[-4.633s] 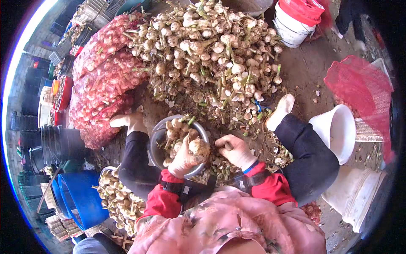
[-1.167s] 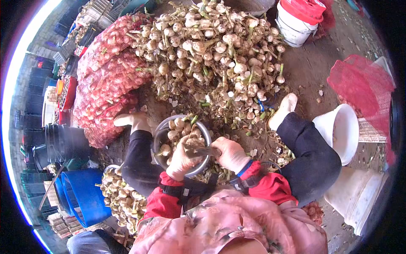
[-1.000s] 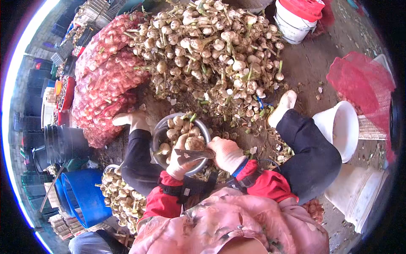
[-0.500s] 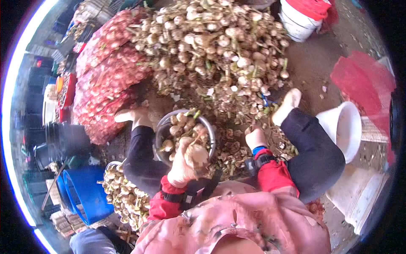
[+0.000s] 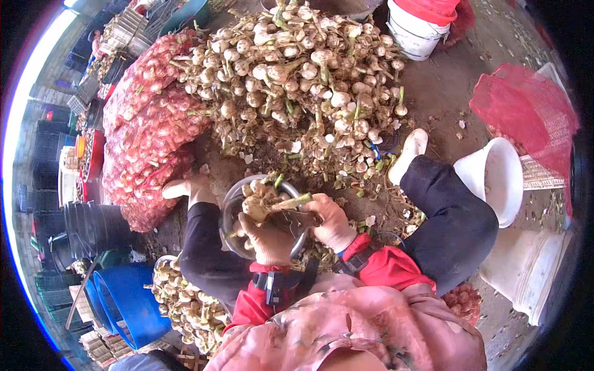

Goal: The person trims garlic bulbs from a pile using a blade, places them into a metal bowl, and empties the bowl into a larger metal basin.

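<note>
A garlic bulb [image 5: 255, 208] with a long stalk lies in my left hand [image 5: 272, 242], which is closed around it above a metal bowl [image 5: 226, 213]. The stalk points right, toward my right hand [image 5: 333, 224]. My right hand is closed, its fingers close to the stalk's cut end. A dark, flat, blade-like tool [image 5: 293, 221] reaches from it under the stalk; its handle is hidden in my fingers. More garlic bulbs sit in the bowl, partly covered by my hands.
A large heap of garlic [image 5: 297, 68] lies ahead, beside full red mesh sacks [image 5: 148, 123]. Trimmed garlic [image 5: 185, 303] and a blue bucket [image 5: 133, 303] stand at left. White buckets [image 5: 504, 179] and a red mesh bag [image 5: 526, 105] are at right. Scraps litter the floor.
My right hand has moved left and up from the floor scraps to the bowl, beside my left hand. My left hand has turned, bringing the bulb and its stalk into view.
</note>
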A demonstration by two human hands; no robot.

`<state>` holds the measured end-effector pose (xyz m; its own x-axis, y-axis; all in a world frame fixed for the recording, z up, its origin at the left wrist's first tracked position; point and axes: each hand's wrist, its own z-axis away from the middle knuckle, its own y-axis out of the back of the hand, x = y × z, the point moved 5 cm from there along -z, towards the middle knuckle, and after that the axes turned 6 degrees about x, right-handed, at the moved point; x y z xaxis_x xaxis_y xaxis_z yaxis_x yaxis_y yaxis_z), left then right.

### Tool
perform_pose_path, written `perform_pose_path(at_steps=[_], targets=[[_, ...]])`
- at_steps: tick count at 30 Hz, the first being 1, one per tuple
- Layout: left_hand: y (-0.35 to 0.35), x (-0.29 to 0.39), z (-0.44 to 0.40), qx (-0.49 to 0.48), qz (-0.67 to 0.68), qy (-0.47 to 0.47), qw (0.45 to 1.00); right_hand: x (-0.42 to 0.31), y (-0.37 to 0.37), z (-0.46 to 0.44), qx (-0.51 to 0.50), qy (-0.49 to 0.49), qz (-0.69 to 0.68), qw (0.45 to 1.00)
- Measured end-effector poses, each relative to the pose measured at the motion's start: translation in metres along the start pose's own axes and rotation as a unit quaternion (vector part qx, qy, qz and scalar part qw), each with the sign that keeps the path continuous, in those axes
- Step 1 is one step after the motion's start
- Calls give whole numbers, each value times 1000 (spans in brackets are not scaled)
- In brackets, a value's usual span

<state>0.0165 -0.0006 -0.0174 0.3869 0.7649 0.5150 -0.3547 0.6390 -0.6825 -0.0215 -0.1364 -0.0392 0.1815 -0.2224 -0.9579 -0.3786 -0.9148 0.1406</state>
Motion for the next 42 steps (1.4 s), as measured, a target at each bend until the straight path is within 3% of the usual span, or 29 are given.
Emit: perform_pose_path(at_steps=[2,4,6,8,9,10,11,12,13,14,16,19,21,22,24,25,27,28,29,30,31,32,33,34,36,37,38,40,42], targets=[[7,-11,-2,-36,-3,32,999,12,3,2,17,6,13,1000],[11,-14,-2,-22,60,82,995,97,-5,32,-107,-222,72,966],[-15,-1,3,-80,5,2,997,164,12,76,-121,-384,100,910],[12,21,-3,-51,-85,75,992,196,18,86,78,-343,5,936],[37,35,-8,-41,-165,115,979,157,34,61,75,-413,62,905],[59,54,-15,-7,-332,145,932,150,36,55,76,-416,62,904],[93,84,-25,16,-565,39,824,148,38,48,97,-416,20,904],[114,111,-36,37,-754,-72,652,151,40,42,118,-416,-21,902],[113,123,-48,33,-769,-90,633,154,41,41,127,-398,-12,909],[78,121,-57,99,-684,-95,717,149,42,37,126,-400,-14,908],[26,105,-89,68,-526,-2,848,135,43,26,146,-458,-62,875],[17,59,-201,-205,-661,-174,700,140,34,27,149,-468,-112,864],[-13,-1,-246,-90,-670,-86,732,138,33,28,132,-426,-81,892],[-25,-34,-253,36,-610,43,791,138,33,27,129,-416,-88,896],[36,-98,-330,-30,-691,46,720,139,35,27,118,-438,-92,886],[40,-106,-343,-200,-805,-127,544,141,34,26,119,-442,-108,882],[62,-115,-340,-217,-858,-66,461,140,35,21,117,-444,-126,879],[-7,-86,-263,-312,-824,-124,456,138,41,15,148,-422,-96,889],[6,-80,-243,-323,-725,33,608,133,47,9,178,-398,-66,897],[19,-74,-224,-259,-537,222,771,128,51,6,182,-471,-109,856],[34,-67,-203,-163,-389,353,835,135,51,5,214,-412,-137,875],[17,-55,-168,-270,-543,211,767,140,50,4,245,-351,-166,889],[-2,-41,-131,-326,-679,43,656,114,54,-9,212,-390,-236,864],[-7,-39,-100,-204,-552,203,783,106,56,-14,208,-387,-236,867],[-12,-35,-59,-191,-471,250,824,85,40,-13,3,-396,-309,865],[-31,-29,-46,-236,-534,173,793,56,39,-20,-48,-253,-182,949],[-37,-26,-34,-209,-449,201,845,48,27,-16,-27,-220,-257,941],[-18,-16,-26,-148,-422,170,878,36,24,-11,-70,-197,-244,947],[-15,-12,-18,-184,-358,123,907,31,26,-8,-106,-179,-205,956]])
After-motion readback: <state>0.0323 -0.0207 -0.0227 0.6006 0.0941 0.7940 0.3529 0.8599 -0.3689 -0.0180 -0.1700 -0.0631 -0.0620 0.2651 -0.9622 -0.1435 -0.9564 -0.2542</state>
